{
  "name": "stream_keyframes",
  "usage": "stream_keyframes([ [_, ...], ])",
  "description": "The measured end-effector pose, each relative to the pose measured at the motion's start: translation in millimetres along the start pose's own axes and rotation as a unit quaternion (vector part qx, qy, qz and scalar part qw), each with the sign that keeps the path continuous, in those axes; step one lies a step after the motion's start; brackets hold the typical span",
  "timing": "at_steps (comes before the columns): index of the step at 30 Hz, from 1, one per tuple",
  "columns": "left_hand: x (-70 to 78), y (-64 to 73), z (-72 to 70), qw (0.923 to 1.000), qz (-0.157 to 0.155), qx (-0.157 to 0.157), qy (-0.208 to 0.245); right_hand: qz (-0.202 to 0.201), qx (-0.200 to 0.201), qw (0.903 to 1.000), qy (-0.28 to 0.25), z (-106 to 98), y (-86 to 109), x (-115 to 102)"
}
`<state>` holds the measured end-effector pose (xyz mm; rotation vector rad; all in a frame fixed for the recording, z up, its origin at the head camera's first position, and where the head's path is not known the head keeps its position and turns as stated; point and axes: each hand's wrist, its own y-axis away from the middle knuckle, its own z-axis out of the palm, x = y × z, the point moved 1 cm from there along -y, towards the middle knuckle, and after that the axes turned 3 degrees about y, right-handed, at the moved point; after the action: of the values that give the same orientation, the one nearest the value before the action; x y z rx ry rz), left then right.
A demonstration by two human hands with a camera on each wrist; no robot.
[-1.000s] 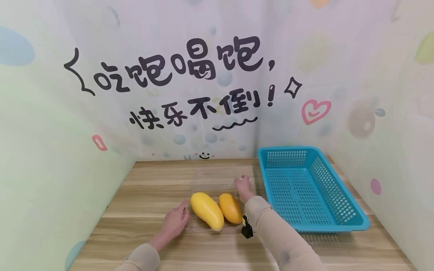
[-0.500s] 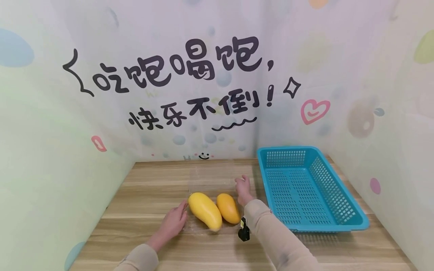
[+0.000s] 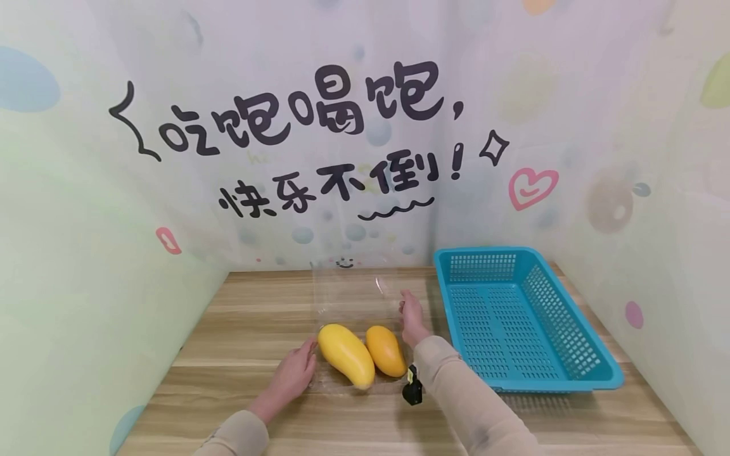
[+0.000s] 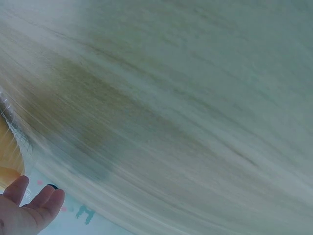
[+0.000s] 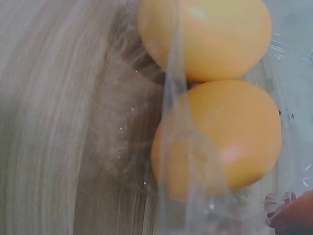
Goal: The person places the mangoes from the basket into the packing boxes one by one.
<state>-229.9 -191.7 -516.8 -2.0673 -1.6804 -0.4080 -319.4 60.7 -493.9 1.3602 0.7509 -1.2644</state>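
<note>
Two yellow-orange mangoes, a larger one (image 3: 345, 356) and a smaller one (image 3: 385, 350), lie side by side in a clear plastic box (image 3: 333, 385) on the table. The box's clear lid (image 3: 353, 294) stands raised at the far side, so thin that the wall shows through it. My right hand (image 3: 413, 320) holds the lid's right edge; its fingertip shows at the plastic in the right wrist view's lower corner. Against the box's left side rests my left hand (image 3: 293, 372), its loosely extended fingers (image 4: 49, 204) right at the plastic in the left wrist view.
To the right stands a blue perforated basket (image 3: 443, 310), close to my right forearm. A small black device (image 3: 412, 387) sits beneath my right wrist. Printed fabric walls (image 3: 188, 209) close in the wooden table (image 3: 228, 354) at the back and both sides.
The clear lid has swung upward, its top edge now higher against the back wall. My right hand has turned and shifted slightly with it. The left hand and mangoes stay nearly still.
</note>
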Motion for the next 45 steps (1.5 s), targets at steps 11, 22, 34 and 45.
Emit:
stream_keyframes([
  [11, 3.4, -2.9, 1.8, 1.0000, 0.002, 0.000, -0.004, 0.004, 0.002, 0.9999, -0.014, -5.4, -1.7, -8.8],
  [22, 3.3, -4.6, 3.1, 1.0000, -0.004, 0.001, 0.002, -0.030, 0.033, 0.9978, 0.049, -7.0, 3.6, -18.2],
  [34, 4.3, -1.0, -2.9, 0.9977, -0.029, -0.024, 0.057, -0.002, -0.013, 0.9997, 0.020, -12.2, 26.6, -20.9],
  [45, 6.8, 11.9, -3.7, 0.9819, -0.054, 0.005, 0.182, 0.012, -0.115, 0.9931, 0.022, -25.4, 48.7, -13.5],
])
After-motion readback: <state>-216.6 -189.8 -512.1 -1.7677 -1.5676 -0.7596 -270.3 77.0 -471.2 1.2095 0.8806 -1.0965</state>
